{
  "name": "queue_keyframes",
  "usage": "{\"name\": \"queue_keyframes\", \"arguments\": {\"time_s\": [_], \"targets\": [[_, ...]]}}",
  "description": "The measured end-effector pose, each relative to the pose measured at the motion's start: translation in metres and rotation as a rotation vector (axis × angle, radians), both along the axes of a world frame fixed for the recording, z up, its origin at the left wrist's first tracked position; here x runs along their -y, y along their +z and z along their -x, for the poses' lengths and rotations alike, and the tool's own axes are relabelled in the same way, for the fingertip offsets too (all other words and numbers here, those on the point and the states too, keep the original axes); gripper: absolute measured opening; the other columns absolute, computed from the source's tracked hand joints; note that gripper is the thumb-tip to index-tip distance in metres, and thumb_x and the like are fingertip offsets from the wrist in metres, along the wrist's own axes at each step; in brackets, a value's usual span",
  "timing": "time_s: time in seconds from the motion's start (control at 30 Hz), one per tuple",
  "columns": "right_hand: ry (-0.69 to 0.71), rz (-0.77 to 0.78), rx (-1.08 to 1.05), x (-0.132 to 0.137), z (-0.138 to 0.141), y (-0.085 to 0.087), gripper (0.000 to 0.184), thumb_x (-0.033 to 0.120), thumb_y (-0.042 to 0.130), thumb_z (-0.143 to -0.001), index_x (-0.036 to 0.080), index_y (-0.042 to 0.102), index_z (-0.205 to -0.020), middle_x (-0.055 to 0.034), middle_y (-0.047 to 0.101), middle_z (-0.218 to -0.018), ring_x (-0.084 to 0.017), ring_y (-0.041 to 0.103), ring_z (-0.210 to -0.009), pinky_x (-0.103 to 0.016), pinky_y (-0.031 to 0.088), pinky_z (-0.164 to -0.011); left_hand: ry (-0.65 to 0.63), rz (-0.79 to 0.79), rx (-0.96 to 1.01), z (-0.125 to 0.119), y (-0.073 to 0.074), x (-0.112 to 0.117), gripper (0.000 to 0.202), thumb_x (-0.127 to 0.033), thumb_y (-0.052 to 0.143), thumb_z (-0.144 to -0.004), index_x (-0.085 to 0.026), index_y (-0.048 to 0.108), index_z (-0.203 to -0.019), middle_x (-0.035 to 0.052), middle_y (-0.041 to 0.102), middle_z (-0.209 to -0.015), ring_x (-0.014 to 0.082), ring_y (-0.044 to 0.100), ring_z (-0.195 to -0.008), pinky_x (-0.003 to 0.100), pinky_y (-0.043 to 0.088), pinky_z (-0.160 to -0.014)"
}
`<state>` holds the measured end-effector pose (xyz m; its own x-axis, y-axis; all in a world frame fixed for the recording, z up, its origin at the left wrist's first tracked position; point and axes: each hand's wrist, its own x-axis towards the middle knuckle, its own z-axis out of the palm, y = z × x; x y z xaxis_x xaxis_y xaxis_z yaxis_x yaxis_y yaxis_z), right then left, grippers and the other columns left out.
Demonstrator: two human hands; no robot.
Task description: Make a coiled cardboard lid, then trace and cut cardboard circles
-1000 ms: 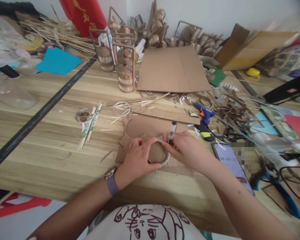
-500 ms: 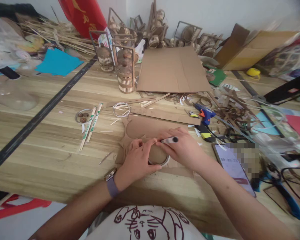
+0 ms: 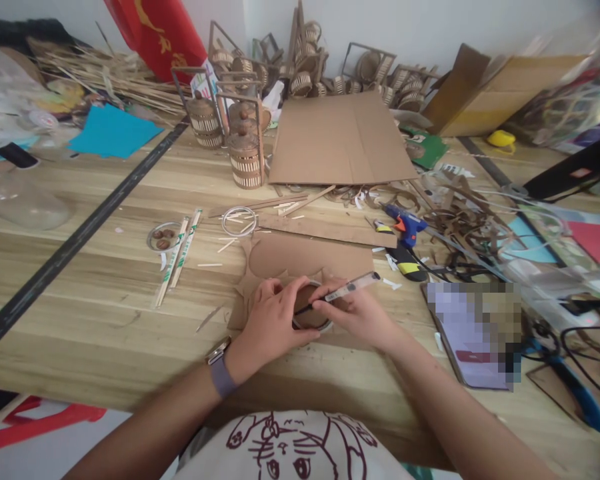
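Looking through the head view, we count one pen and one ring between our two hands. Our left hand (image 3: 273,317), thumb and forefinger set wide, has hold of the ring (image 3: 325,327) by its left side. Our right hand (image 3: 357,317) is closed around the pen (image 3: 353,287), whose dark tip reaches inside the ring; whether it touches anything there, we cannot tell. The ring lies on one piece of cut cardboard (image 3: 315,252). Two more rings rest beyond and left of it: the second ring (image 3: 223,223), and farther left the third ring (image 3: 149,239) around a few brown discs (image 3: 163,240). Two chopstick packs (image 3: 186,248) lie left of the ring.

Beneath all this we see a wooden table (image 3: 100,280) crossed by two black strips (image 3: 87,232), one on either side of the ring. A pale wall (image 3: 405,27) rises far beyond it.

Right of the ring we see one phone (image 3: 467,363), partly masked by blurred squares, and farther right the pliers (image 3: 577,393). One glue gun (image 3: 409,223) lies beyond and right of the ring, a cardboard sheet (image 3: 343,140) straight beyond, and three lidded baskets (image 3: 246,163) beyond and left. Our fingers hide part of the ring on both sides.
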<state>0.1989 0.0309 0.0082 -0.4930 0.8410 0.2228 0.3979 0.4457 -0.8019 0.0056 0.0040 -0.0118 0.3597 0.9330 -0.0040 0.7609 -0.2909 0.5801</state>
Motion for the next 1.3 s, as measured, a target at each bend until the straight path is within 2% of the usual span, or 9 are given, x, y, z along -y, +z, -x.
{"name": "queue_keyframes", "arguments": {"time_s": [0.1,0.2,0.4,0.57,0.73,0.9,1.17,1.3], "targets": [[-0.023,-0.056,-0.005,-0.005,-0.001,-0.007,0.024,0.038,0.055,-0.100,0.021,0.071,-0.095,-0.0055,0.075,-0.090,-0.021,0.072,-0.085,-0.032,0.057,-0.076,0.006,-0.006,0.000,0.000,0.000,0.000,0.092,-0.041,0.087,-0.067,-0.016,0.044,-0.145,0.0155,0.063,-0.132,0.0395,0.046,-0.116,0.054,0.042,-0.100],[-0.072,-0.144,0.033,-0.006,-0.006,-0.009,0.021,0.035,0.055,-0.101,0.022,0.071,-0.098,-0.0061,0.077,-0.094,-0.022,0.071,-0.089,-0.035,0.054,-0.080,0.012,-0.006,-0.004,0.000,-0.001,0.001,0.091,-0.040,0.087,-0.067,-0.015,0.045,-0.144,0.0170,0.063,-0.131,0.0403,0.045,-0.117,0.054,0.043,-0.099],[-0.140,-0.373,0.214,0.012,-0.018,0.011,0.011,0.022,0.061,-0.096,0.020,0.070,-0.090,-0.0050,0.073,-0.078,-0.023,0.062,-0.074,-0.038,0.036,-0.074,0.017,0.014,-0.011,-0.001,0.001,0.001,0.089,-0.041,0.087,-0.067,-0.020,0.046,-0.143,0.0137,0.064,-0.128,0.0391,0.046,-0.116,0.054,0.042,-0.099],[-0.162,-0.499,0.319,0.026,-0.017,0.022,0.014,0.020,0.057,-0.098,0.019,0.066,-0.087,-0.0029,0.069,-0.071,-0.020,0.057,-0.067,-0.034,0.036,-0.069,0.020,0.023,-0.011,-0.001,0.002,0.001,0.090,-0.042,0.087,-0.066,-0.021,0.046,-0.143,0.0136,0.062,-0.131,0.0394,0.045,-0.117,0.054,0.042,-0.100],[-0.138,-0.416,0.230,0.021,-0.006,0.009,0.015,0.026,0.054,-0.101,0.021,0.068,-0.096,-0.0040,0.072,-0.078,-0.020,0.063,-0.074,-0.034,0.040,-0.072,0.017,0.018,-0.004,0.000,0.001,0.001,0.091,-0.042,0.087,-0.066,-0.020,0.045,-0.144,0.0138,0.062,-0.133,0.0395,0.045,-0.118,0.054,0.042,-0.100],[-0.103,-0.391,0.201,0.014,0.004,-0.003,0.012,0.023,0.058,-0.098,0.021,0.069,-0.098,-0.0049,0.074,-0.083,-0.022,0.064,-0.078,-0.035,0.041,-0.073,0.004,0.006,0.011,0.000,0.001,0.001,0.086,-0.039,0.087,-0.068,-0.020,0.047,-0.142,0.0126,0.064,-0.130,0.0391,0.047,-0.117,0.053,0.043,-0.098],[-0.039,-0.265,0.120,0.023,0.011,0.001,0.013,0.023,0.057,-0.099,0.021,0.068,-0.095,-0.0037,0.075,-0.084,-0.021,0.066,-0.080,-0.036,0.046,-0.077,0.001,-0.004,0.018,0.000,0.000,0.001,0.083,-0.038,0.084,-0.069,-0.021,0.046,-0.141,0.0110,0.066,-0.128,0.0374,0.048,-0.115,0.052,0.043,-0.099],[-0.070,-0.161,0.106,0.028,0.007,0.004,0.020,0.029,0.052,-0.100,0.022,0.069,-0.089,-0.0035,0.075,-0.082,-0.021,0.069,-0.078,-0.034,0.052,-0.073,0.012,0.001,0.015,0.000,0.000,0.001,0.083,-0.040,0.085,-0.070,-0.022,0.046,-0.141,0.0121,0.064,-0.129,0.0375,0.048,-0.116,0.052,0.043,-0.099]]}}
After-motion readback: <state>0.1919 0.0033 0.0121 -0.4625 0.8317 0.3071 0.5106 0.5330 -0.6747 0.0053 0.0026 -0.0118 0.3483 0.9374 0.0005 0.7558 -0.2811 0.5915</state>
